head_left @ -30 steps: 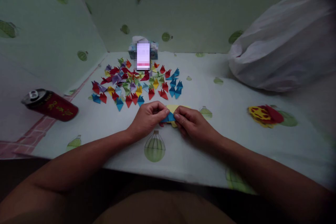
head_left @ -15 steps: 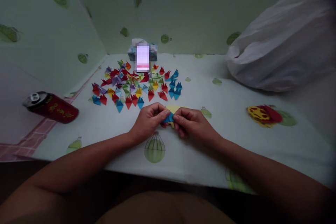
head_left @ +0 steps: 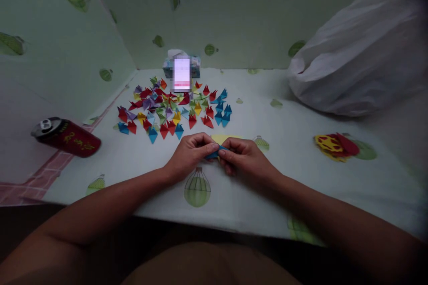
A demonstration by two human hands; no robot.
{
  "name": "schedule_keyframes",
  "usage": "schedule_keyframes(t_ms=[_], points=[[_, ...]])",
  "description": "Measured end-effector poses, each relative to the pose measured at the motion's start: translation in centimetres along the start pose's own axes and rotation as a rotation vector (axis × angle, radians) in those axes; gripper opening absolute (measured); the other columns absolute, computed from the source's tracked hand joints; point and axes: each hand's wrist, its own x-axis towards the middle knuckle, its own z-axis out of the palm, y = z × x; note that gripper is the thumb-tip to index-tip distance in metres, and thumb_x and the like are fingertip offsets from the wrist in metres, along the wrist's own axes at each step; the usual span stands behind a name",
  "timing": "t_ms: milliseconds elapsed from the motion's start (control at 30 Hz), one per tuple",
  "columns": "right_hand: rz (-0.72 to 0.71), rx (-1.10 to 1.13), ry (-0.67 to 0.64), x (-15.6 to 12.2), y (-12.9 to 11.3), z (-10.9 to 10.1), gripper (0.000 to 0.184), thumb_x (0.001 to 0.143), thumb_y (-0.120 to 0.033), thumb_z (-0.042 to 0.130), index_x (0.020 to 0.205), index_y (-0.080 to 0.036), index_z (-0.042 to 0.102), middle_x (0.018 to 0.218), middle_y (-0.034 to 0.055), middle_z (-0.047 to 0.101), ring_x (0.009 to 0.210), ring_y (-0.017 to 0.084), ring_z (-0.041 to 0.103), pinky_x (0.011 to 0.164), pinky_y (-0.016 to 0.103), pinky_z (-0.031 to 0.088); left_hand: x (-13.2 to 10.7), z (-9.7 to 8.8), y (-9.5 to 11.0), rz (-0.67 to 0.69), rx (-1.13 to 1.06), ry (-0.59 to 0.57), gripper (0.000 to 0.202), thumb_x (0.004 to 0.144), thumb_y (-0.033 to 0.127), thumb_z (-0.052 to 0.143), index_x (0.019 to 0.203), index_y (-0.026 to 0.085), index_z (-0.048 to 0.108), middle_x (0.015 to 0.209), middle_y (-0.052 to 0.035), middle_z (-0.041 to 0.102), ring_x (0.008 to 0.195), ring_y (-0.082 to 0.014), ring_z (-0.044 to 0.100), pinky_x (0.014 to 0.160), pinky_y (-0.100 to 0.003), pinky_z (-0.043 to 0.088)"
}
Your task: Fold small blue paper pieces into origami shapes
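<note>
A small piece of folded blue paper [head_left: 211, 155] is pinched between my two hands above the middle of the table. My left hand [head_left: 192, 151] grips it from the left, thumb on top. From the right, my right hand [head_left: 245, 156] holds its other side with thumb and fingers closed. My fingers cover most of the paper. Behind and below it, a flat yellow piece [head_left: 228, 139] shows partly. Beyond my hands lie many folded paper cranes [head_left: 171, 126] in red, blue, yellow, green and purple.
A red drink can [head_left: 72, 138] stands at the left. A tissue box [head_left: 195, 67] is at the back, with a lit phone [head_left: 182, 73] in front. A white plastic bag [head_left: 354, 62] bulges at the right, above red and yellow cut-out pieces [head_left: 334, 146] on the table [head_left: 267, 196].
The blue paper has turned in my fingers, so less of its face shows now. My hands have moved closer together, with my right thumb lower over it.
</note>
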Motion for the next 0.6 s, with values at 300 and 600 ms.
schedule_keyframes(t_ms=[300,600], points=[[0.000,0.127,0.099,0.29,0.19,-0.31,0.025,0.085,-0.041,0.068,0.086,-0.019,0.056,0.054,-0.0051,0.058,0.042,0.009,0.047,0.044,0.022,0.035,0.27,-0.33,-0.10,0.020,-0.002,-0.002,0.022,0.081,0.033,0.071,0.074,0.015,0.060,0.062,0.0017,0.062,0.056,-0.0090,0.055,0.059,-0.021,0.045],[-0.043,-0.123,0.063,0.10,-0.31,-0.36,0.025,0.087,-0.036,0.062,0.071,-0.018,0.057,0.053,-0.0041,0.053,0.048,0.009,0.045,0.049,0.023,0.033,-0.03,0.03,-0.20,-0.039,0.006,-0.070,0.029,0.080,0.041,0.072,0.074,0.015,0.060,0.061,0.0014,0.061,0.055,-0.0096,0.054,0.056,-0.022,0.043]])
